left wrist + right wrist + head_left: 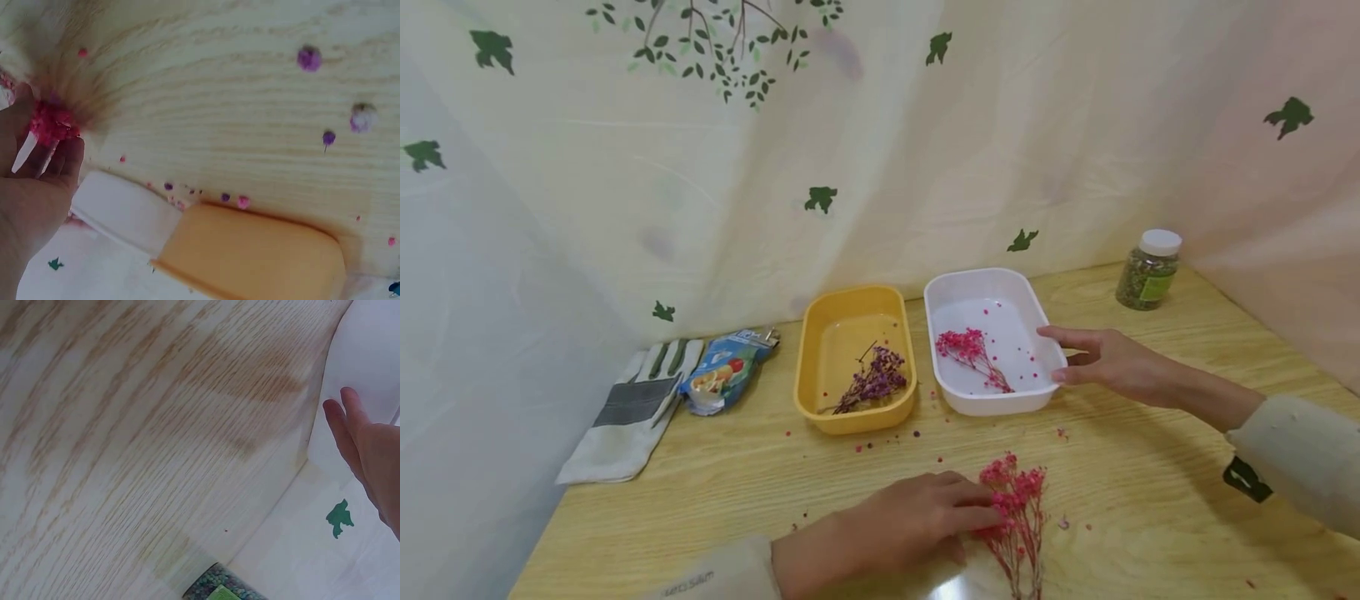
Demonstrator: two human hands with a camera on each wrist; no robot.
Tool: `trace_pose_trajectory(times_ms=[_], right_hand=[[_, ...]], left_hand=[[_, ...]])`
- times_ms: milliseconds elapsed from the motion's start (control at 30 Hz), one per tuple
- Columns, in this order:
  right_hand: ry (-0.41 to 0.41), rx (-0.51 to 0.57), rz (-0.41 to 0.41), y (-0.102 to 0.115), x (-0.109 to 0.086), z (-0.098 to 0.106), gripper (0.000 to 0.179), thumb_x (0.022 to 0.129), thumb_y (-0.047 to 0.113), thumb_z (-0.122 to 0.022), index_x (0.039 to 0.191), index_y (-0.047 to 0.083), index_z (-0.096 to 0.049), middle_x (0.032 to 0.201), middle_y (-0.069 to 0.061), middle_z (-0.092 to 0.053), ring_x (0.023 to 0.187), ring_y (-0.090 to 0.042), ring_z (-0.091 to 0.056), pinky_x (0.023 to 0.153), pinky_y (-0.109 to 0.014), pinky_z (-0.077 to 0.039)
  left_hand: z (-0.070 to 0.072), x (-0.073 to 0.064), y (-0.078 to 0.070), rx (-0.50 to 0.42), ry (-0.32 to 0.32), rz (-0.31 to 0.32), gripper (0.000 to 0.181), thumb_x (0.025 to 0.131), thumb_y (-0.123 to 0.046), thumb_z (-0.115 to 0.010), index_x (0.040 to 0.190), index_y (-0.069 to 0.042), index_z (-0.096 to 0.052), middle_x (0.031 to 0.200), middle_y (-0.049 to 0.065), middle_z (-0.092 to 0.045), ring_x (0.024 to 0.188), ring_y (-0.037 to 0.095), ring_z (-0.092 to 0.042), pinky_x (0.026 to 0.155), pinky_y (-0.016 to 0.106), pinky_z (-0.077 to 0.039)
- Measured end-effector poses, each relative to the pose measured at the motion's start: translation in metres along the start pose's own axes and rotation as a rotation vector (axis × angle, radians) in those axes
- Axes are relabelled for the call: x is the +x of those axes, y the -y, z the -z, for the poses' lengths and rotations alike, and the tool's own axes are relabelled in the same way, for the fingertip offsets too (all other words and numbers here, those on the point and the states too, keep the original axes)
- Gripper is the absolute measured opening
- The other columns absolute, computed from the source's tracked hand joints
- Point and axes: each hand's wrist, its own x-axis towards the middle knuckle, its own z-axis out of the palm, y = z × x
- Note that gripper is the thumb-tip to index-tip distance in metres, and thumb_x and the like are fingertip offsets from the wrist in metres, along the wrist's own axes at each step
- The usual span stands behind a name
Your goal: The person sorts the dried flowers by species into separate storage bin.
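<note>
A bunch of pink dried flowers is at the front of the table, its thin stems pointing toward me. My left hand holds the bunch by its left side; in the left wrist view, pink blossoms show between the thumb and curled fingers. My right hand grips the right rim of a white plastic tray, with some fingers against its outer wall in the right wrist view. Inside that tray lies a pink flower sprig. A yellow tray beside it holds purple dried flowers.
Left of the trays are a blue snack pouch and a grey-and-white work glove. A white-lidded jar stands at the back right. Fallen petals dot the wood-grain table. A leaf-printed curtain hangs behind.
</note>
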Motion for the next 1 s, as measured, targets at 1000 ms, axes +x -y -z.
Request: trace_pose_trajectory(times_ms=[1000], right_hand=[[0.000, -0.011, 0.013, 0.000, 0.000, 0.001, 0.071, 0.093, 0.024, -0.065, 0.150, 0.005, -0.029, 0.152, -0.031, -0.022, 0.128, -0.049, -0.041, 0.099, -0.059, -0.041]], left_hand=[[0.025, -0.003, -0.005, 0.169, -0.025, 0.050, 0.025, 0.091, -0.015, -0.065, 0.114, -0.025, -0.067, 0.096, -0.009, -0.058, 0.086, 0.003, -0.050, 0.075, 0.009, -0.041]])
